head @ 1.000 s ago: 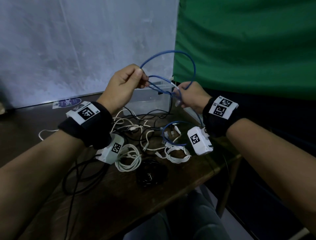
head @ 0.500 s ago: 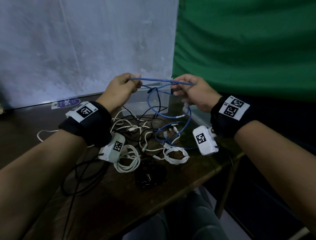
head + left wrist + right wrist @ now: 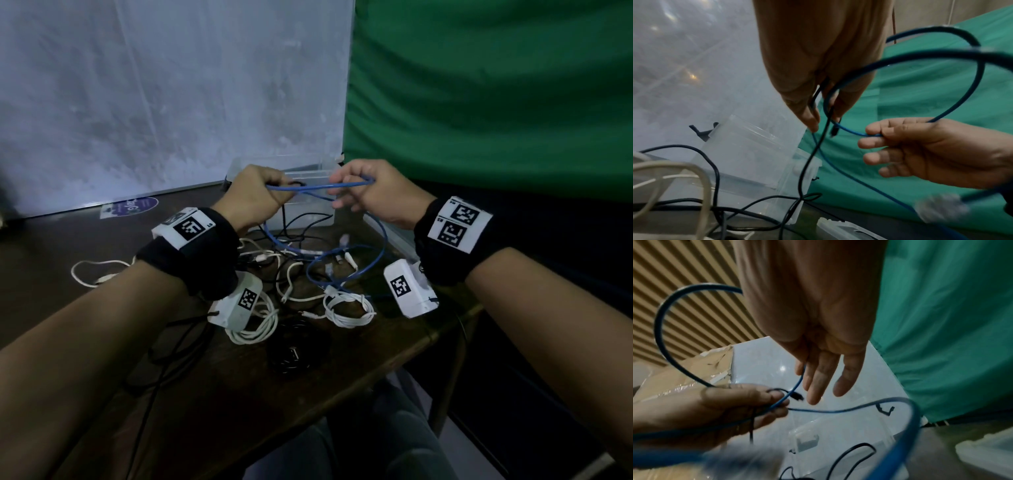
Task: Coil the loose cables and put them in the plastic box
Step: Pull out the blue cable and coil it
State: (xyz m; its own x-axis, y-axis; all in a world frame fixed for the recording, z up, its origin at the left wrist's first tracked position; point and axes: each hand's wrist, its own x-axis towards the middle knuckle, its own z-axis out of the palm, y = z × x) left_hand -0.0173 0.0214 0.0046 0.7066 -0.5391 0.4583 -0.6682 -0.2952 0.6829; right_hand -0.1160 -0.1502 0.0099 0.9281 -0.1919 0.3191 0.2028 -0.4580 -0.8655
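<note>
Blue cable (image 3: 318,186) held taut btwn left hand (image 3: 251,198) & right hand (image 3: 375,193)

The left hand (image 3: 818,73) fills the upper middle of the frame, its grip pinching a blue cable (image 3: 953,110) and a black cable (image 3: 807,162). At right the right hand (image 3: 931,151) holds the blue loop; a clear plastic box (image 3: 756,154) sits lower left

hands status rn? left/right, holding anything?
Left hand: fingers curled round the blue cable and a black cable.
Right hand: pinches the same blue cable, other fingers loose.
</note>
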